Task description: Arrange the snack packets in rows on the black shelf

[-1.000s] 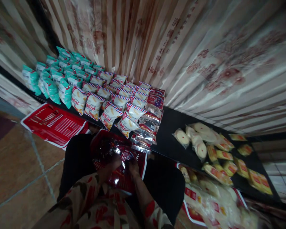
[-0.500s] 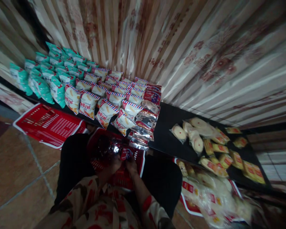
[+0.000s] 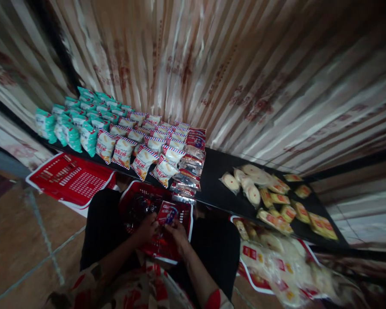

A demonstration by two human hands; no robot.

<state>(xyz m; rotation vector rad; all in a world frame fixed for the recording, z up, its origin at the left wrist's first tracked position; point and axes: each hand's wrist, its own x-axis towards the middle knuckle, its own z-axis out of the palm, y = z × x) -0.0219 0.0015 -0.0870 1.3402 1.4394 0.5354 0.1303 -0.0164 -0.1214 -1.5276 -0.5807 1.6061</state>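
Fingers curled, a seated person's left hand (image 3: 147,228) and right hand (image 3: 179,236) grip a red packet (image 3: 167,212) over a red basket (image 3: 192,214); red-and-silver packets (image 3: 192,166) already line the black bench (image 3: 214,182), while shiny dark packets (image 3: 138,210) remain inside the basket.

Fine print blurred on a flat, shiny red-and-blue packet (image 3: 167,213), its lower corner hidden by the right hand (image 3: 177,235), glossy dark red packets (image 3: 143,208) beside it too shadowed to count, rear turquoise plastic bags (image 3: 89,108) partly hidden by front ones, red-patterned beige shirt (image 3: 141,285) cut off below, pleated beige curtain (image 3: 193,51) cut off above, its lettering illegible
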